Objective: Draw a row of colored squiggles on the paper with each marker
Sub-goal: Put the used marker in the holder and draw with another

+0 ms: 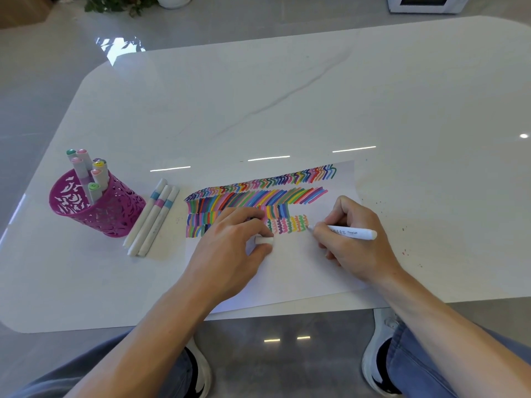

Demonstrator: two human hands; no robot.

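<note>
My shoes (373,363) sit under the table (258,96). On the paper (287,280), my left hand (230,248) pinches a white cap (264,240). My right hand (355,248) grips the white marker (355,232), its tip at the right end of the squiggle row (287,224) (green, pink, orange, yellow waves).

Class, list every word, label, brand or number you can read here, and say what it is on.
Nothing is legible.
On the marker in the right hand: dark print along the barrel, too small and blurred to read.
On the three markers beside the pink cup: any print is too faint to read.
On the cap in the left hand: no print shows.
On the paper: coloured strokes only, no writing.
</note>
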